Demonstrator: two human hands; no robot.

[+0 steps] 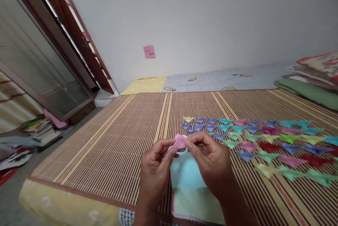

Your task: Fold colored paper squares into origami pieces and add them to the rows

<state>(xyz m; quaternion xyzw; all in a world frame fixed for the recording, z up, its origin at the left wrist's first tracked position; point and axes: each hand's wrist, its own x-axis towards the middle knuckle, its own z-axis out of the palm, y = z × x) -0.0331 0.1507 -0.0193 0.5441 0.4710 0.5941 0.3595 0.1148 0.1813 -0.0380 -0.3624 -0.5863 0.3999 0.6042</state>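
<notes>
A small pink piece of folded paper (180, 142) is held up between my two hands, above the mat. My left hand (158, 159) pinches its left side between thumb and fingers. On the other side, my right hand (208, 154) grips the right corner in the same way. Below them lies a stack of coloured paper sheets, a light blue sheet (185, 171) and a pale green sheet (194, 203) showing, partly covered by my right hand and wrist. Rows of folded paper pieces (293, 161) in many colours spread out to the right.
A striped bamboo mat (105, 141) covers the bed. Folded bedding (311, 81) is piled at the far right. A pink note (149, 51) sticks to the wall. Left of the bed are a glass-panelled door (52, 50) and a stack of books (41, 127).
</notes>
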